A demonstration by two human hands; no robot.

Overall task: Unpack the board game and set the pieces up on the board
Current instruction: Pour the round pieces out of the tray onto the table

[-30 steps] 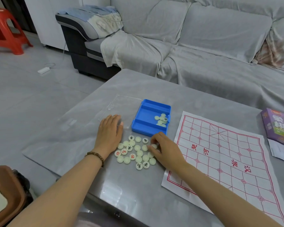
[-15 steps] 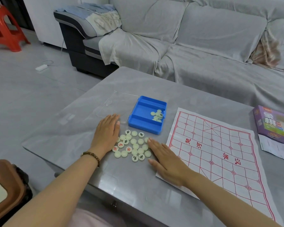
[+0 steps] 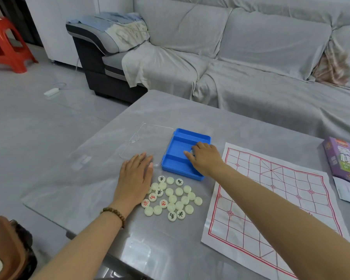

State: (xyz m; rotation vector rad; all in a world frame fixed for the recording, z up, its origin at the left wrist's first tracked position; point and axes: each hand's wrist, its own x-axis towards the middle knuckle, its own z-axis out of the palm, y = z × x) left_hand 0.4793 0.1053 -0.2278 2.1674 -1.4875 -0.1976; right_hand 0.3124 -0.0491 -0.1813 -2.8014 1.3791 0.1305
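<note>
Several cream round game pieces [image 3: 173, 197], some marked in red or black, lie in a loose heap on the grey table [image 3: 190, 110]. My left hand [image 3: 134, 178] lies flat beside the heap's left edge, fingers straight. Behind the heap stands a blue plastic tray [image 3: 175, 162]. My right hand [image 3: 205, 158] reaches into the tray with curled fingers over the pieces there, which it hides; one pale piece shows at its fingertips. A white paper board [image 3: 275, 201] with a red grid is spread out to the right.
A clear plastic lid [image 3: 143, 138] lies left of the tray. A purple game box [image 3: 343, 158] and a paper sheet [image 3: 348, 190] sit at the right edge. A grey covered sofa [image 3: 240, 63] stands behind the table, a red stool [image 3: 6, 43] far left.
My right hand left the table beside the heap and moved up into the blue tray, covering the pieces there. My left hand stayed flat at the heap's left side.
</note>
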